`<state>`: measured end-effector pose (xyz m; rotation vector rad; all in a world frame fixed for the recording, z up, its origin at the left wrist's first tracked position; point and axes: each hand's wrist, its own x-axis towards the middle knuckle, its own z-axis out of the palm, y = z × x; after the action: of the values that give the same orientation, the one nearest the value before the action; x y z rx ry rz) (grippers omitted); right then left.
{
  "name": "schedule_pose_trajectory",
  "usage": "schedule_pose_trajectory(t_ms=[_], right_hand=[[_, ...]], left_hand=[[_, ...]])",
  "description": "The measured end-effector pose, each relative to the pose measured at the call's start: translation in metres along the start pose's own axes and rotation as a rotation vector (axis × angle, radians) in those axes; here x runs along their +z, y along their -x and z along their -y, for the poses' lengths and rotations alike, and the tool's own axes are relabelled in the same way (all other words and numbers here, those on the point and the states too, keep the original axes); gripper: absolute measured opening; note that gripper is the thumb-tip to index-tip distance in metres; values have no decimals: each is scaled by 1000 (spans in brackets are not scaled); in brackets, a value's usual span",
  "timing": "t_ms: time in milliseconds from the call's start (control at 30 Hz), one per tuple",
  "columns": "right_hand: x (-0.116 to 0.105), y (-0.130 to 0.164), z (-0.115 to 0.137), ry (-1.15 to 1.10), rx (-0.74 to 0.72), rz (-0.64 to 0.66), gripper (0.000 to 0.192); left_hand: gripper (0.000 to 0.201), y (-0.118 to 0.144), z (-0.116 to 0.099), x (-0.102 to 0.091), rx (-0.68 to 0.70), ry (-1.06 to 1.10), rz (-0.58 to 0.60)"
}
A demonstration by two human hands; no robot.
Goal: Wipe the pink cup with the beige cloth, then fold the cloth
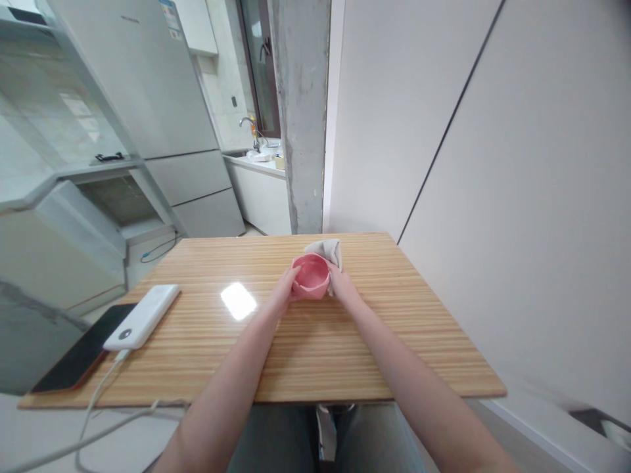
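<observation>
"What lies along the table (394, 341), from its left edge?"

"A dark flat device (73, 351) by the near left corner, with a white power bank (142, 318) partly over it. A cable (93, 401) runs from that past the near edge."

"And the hands?"

"The left hand (288, 284) is curled around the left side of a pink bowl (312, 274), thumb at the rim. The bowl sits nearer the far edge than the near one. A pale cloth (331, 249) is against its far right side, and the right hand (340, 282) is partly closed, holding cloth to the bowl."

"How would you do that well?"

"I'd let the left hand steady the bowl and keep the cloth flat under the right fingers, pressing lightly."

"What can't you make out?"

"Most fingertips, the bowl's underside, and whether it touches the table. The cloth's lower part is hidden behind bowl and hand; the cable's far end is cut off."
</observation>
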<state>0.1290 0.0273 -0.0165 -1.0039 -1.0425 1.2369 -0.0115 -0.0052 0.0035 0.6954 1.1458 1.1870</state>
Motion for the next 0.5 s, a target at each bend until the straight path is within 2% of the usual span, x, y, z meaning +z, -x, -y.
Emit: schedule_pose_trajectory(t_ms=[133,233,300,367,500], right_hand=[[12,3,-18,-216,197,-61,24],[24,7,-26,-447,265,-7,20],[28,9,-22,-548,288,38,19],[27,8,-14,-603,312,19,19],[15,0,1,-626,353,-131,19]], left_hand=[[41,-3,-1,2,87,210,-74],[40,-7,0,2,203,279,-182],[37,-7,1,1,271,250,-214],[39,-5,2,0,260,183,-148],[53,1,4,1,36,50,98]])
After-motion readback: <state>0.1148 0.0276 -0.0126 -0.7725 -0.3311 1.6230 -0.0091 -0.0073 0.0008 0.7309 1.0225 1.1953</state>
